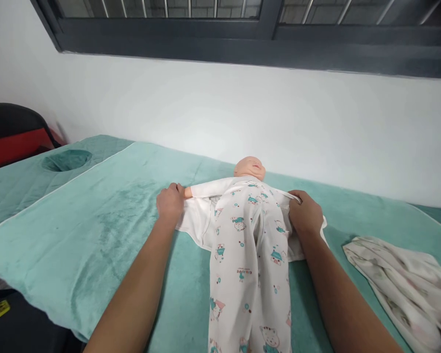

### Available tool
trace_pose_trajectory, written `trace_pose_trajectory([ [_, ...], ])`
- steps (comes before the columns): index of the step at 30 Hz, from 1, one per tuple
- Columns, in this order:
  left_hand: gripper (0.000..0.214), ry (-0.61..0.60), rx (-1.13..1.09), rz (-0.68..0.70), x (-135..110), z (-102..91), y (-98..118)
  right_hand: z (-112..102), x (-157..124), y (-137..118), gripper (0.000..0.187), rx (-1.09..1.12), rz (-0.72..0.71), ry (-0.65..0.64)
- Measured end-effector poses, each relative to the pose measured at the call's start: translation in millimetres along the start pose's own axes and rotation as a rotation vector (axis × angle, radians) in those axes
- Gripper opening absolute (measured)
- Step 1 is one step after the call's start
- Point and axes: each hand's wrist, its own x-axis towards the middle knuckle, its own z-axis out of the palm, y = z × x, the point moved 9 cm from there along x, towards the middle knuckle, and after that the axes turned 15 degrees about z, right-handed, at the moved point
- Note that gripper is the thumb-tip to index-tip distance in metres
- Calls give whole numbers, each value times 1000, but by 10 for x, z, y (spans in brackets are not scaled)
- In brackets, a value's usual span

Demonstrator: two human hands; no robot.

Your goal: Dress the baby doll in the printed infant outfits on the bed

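A baby doll (250,167) lies on its back, its head toward the wall. Spread over its body and legs is a white baby romper (238,240) printed with small animals and houses. My left hand (171,200) is closed around the end of the doll's arm, at the mouth of the white sleeve. On the other side, my right hand (305,213) grips the edge of the other sleeve, pulled outward; the doll's arm there is hidden. White fabric fans out beneath both sleeves.
A crumpled floral cloth (400,284) lies at right on the green bed cover (106,215). The bed has a round hole (68,160) at left. A black-and-red chair (16,139) stands beyond it. Behind are a white wall (161,108) and a barred window.
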Motion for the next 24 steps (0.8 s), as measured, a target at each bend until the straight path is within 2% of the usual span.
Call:
trace_pose_trajectory([
  [5,36,52,21,42,-69,-74,46,81,-34,-9,43,-147,11,-61],
  [7,30,122,44,79,-122,-169,130,95,-54,-31,42,-189,-2,-85],
  [9,27,220,47,167,-175,-293,343,92,-74,-56,42,-202,-19,-104],
  [11,28,278,-22,315,-222,-374,718,82,-88,-74,42,-193,-33,-118],
  [12,27,270,-76,403,-241,-383,962,77,-93,-81,42,-184,-39,-125],
  [14,26,187,-177,570,-277,-344,1522,68,-94,-85,43,-159,-42,-138],
  [15,26,108,-175,664,-303,-289,1837,64,-91,-82,43,-147,-38,-144],
  [18,34,-175,7,893,-394,-22,2664,48,-75,-72,42,-108,-32,-153],
  [19,38,-284,95,941,-418,100,2857,40,-70,-74,42,-96,-37,-154],
  [21,39,-427,198,977,-419,291,3121,34,-60,-76,42,-75,-47,-160],
  [24,35,-574,282,972,-380,549,3319,43,-31,-48,40,-45,-24,-176],
])
